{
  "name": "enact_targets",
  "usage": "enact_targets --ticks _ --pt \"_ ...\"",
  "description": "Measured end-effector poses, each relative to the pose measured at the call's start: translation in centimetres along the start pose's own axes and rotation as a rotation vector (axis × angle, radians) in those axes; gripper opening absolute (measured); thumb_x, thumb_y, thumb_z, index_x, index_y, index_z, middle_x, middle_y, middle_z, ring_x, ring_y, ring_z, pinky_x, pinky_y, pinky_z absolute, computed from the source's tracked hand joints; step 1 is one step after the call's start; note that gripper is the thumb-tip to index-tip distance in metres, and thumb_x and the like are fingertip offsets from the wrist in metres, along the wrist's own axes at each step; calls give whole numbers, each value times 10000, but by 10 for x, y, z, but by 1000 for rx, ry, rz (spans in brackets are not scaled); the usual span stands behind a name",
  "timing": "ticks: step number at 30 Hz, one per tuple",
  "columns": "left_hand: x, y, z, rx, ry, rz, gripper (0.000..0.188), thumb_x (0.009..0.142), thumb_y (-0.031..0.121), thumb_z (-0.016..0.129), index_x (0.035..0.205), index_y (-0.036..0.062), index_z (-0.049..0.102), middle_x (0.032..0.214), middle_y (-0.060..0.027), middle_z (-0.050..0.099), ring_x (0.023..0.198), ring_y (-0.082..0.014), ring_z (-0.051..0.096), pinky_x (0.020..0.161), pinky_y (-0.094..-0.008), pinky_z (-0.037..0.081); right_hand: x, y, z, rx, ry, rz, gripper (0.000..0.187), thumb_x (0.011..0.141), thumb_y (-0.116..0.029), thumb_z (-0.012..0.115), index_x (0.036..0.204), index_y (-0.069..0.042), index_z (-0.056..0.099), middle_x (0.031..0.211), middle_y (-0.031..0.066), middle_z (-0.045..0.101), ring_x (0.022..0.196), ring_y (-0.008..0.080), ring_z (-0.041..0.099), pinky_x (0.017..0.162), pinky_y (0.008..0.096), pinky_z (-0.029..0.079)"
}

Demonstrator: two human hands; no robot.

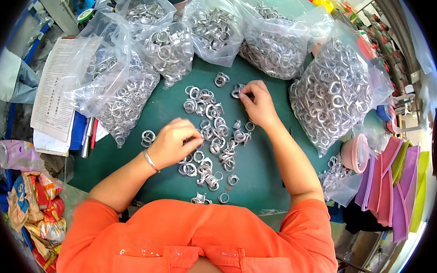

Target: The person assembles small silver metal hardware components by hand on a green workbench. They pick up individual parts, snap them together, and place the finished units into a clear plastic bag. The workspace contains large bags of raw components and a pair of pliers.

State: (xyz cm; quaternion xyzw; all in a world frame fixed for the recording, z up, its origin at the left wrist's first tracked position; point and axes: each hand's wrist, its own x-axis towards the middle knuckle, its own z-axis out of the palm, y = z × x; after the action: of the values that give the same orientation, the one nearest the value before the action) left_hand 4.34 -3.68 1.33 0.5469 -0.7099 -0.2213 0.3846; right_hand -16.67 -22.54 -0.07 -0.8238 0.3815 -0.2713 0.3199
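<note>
- Silver-coloured round metal rings (220, 126) are spread in a loose heap between the hands, on a flat dark green tabletop (264, 183).
- The left hand (172, 140) is held at the left edge of the heap, its fingers bent inward; whether anything is gripped cannot be made out.
- A small group of rings (148, 138) is seen just left of that hand.
- The fingertips of the right hand (260, 104) are held close together at a small ring cluster (237, 91) beyond the heap; contact is seen, but a firm grasp cannot be confirmed.
- The far side is blocked by a row of bulging clear plastic bags of rings (213, 29).
- The near-right space is bounded by a large, full clear plastic bag (332, 90), right of the right forearm.
- On the left, white printed paper sheets (59, 90) are partly covered by a slumped clear plastic bag (127, 98).
- A pale pink plastic cup (355, 153) is placed at the right edge, beside a small clear ring-filled bag (337, 177).
</note>
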Motion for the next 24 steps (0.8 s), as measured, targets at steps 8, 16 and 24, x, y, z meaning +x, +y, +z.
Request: enact_targets --ticks 8,16,24 --pt "113 -40 27 356 207 143 401 748 63 690 1138 69 596 1208 -134 541 1105 -360 533 934 -422 446 -48 -28 -38 1246 -180 397 126 994 -152 496 1041 -36 507 1140 203 604 1037 278 629 783 340 580" --pt "85 -35 22 151 -32 127 165 763 -18 592 919 29 617 853 -133 647 834 -316 634 725 -399 505 -67 -50 -30 1314 -164 405 333 952 -165 590 1232 -13 493 1084 161 615 940 230 646 740 328 579" --pt "44 1 -1 70 -79 166 272 734 87 689 996 50 629 1030 -118 596 1021 -299 562 896 -398 439 -72 -74 -3 247 -73 -287 181 871 -167 683 924 -25 584 1009 114 641 942 262 603 802 365 477"
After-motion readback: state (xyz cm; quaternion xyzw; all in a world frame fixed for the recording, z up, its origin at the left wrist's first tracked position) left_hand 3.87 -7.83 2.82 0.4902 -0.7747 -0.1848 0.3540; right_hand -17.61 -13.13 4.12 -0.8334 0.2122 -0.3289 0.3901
